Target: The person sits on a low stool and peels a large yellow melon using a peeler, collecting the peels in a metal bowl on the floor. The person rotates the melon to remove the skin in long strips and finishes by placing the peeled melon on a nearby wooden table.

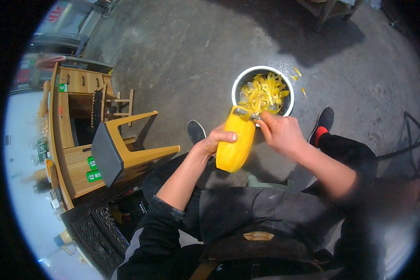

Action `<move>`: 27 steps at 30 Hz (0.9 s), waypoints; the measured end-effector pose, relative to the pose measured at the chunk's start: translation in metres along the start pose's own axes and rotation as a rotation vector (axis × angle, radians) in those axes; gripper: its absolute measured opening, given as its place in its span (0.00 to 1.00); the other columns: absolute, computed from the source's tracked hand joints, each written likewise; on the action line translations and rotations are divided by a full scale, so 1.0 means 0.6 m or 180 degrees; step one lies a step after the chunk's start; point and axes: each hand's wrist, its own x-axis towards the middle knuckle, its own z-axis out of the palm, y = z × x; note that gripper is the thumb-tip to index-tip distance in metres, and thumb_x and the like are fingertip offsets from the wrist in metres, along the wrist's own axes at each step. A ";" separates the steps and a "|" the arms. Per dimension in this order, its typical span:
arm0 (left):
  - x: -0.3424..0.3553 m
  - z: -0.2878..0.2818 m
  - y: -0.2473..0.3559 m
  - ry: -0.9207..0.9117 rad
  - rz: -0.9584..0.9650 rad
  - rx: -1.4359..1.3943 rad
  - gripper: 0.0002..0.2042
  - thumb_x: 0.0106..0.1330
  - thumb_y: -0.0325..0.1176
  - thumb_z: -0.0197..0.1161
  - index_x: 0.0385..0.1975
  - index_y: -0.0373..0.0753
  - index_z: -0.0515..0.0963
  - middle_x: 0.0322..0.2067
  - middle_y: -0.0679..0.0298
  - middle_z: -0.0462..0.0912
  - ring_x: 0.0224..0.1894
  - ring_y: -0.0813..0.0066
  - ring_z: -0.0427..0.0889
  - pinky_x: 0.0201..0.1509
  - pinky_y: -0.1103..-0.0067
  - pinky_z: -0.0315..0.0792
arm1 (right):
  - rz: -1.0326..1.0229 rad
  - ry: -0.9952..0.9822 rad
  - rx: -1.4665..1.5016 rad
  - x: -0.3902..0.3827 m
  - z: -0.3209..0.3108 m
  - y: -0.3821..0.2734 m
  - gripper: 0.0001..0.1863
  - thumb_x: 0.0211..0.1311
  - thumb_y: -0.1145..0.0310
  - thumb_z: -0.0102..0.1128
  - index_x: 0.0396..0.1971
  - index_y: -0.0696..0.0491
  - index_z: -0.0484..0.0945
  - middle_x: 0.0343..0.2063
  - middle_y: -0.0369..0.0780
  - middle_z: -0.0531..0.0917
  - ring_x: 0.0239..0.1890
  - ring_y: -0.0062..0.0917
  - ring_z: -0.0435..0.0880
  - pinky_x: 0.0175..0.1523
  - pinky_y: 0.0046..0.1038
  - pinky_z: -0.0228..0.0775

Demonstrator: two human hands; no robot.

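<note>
Left hand (pixel 218 138) closed around a yellow squash (pixel 235 144) held over the metal bowl (pixel 238 81) of peelings, right hand (pixel 280 133) gripping a peeler (pixel 245 113) at its tip; a slip could nick the holding fingers.

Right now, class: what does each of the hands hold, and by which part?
Left hand: yellow squash, gripped around its middle. Right hand: metal peeler, by its handle.

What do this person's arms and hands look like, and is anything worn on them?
Both hands are bare: no gloves, rings or watch show on the left hand or the right hand. The forearms are uncovered too. A dark sleeve with a ribbed grey cuff is pushed up on the left arm; the right sleeve is dark and blurred.
</note>
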 end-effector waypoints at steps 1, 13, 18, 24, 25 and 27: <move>-0.002 0.002 0.000 -0.0032 -0.0045 -0.0017 0.47 0.49 0.48 0.78 0.71 0.35 0.67 0.55 0.53 0.84 0.52 0.58 0.86 0.58 0.66 0.81 | 0.0120 -0.0028 -0.0046 0.004 0.007 0.013 0.13 0.75 0.60 0.60 0.36 0.54 0.78 0.27 0.48 0.87 0.29 0.47 0.88 0.34 0.46 0.80; 0.010 0.005 -0.007 0.0068 0.0053 0.0030 0.48 0.48 0.47 0.77 0.71 0.36 0.66 0.55 0.55 0.82 0.53 0.61 0.84 0.58 0.67 0.80 | 0.2083 -0.0348 0.1330 0.008 0.078 0.070 0.22 0.79 0.53 0.48 0.42 0.59 0.82 0.35 0.55 0.88 0.42 0.52 0.88 0.47 0.48 0.77; 0.014 0.010 -0.005 0.0196 0.0133 0.0248 0.47 0.49 0.47 0.77 0.71 0.37 0.66 0.54 0.56 0.82 0.53 0.61 0.84 0.58 0.68 0.79 | 0.1236 0.0362 0.1065 -0.009 0.075 0.041 0.20 0.80 0.55 0.48 0.43 0.58 0.79 0.27 0.48 0.85 0.31 0.43 0.86 0.38 0.40 0.75; 0.022 0.015 -0.004 0.0240 0.0185 0.0408 0.46 0.50 0.46 0.77 0.71 0.37 0.66 0.54 0.57 0.82 0.53 0.61 0.83 0.58 0.68 0.79 | 0.3979 0.0233 0.3154 -0.004 0.090 0.085 0.20 0.83 0.54 0.46 0.37 0.53 0.77 0.24 0.35 0.77 0.22 0.26 0.72 0.30 0.35 0.66; 0.023 0.014 -0.004 0.0229 0.0194 0.0426 0.46 0.50 0.46 0.77 0.71 0.37 0.66 0.54 0.57 0.82 0.53 0.61 0.83 0.58 0.68 0.79 | 0.3531 0.0588 0.2859 -0.004 0.094 0.077 0.18 0.83 0.56 0.47 0.36 0.54 0.76 0.25 0.41 0.78 0.22 0.30 0.74 0.31 0.38 0.68; 0.025 0.013 -0.004 0.0293 0.0149 0.0426 0.46 0.50 0.46 0.77 0.71 0.38 0.66 0.54 0.57 0.82 0.53 0.61 0.83 0.57 0.68 0.79 | 0.2078 0.0883 0.2100 -0.009 0.084 0.056 0.17 0.83 0.58 0.48 0.36 0.54 0.75 0.26 0.47 0.80 0.24 0.37 0.79 0.33 0.42 0.70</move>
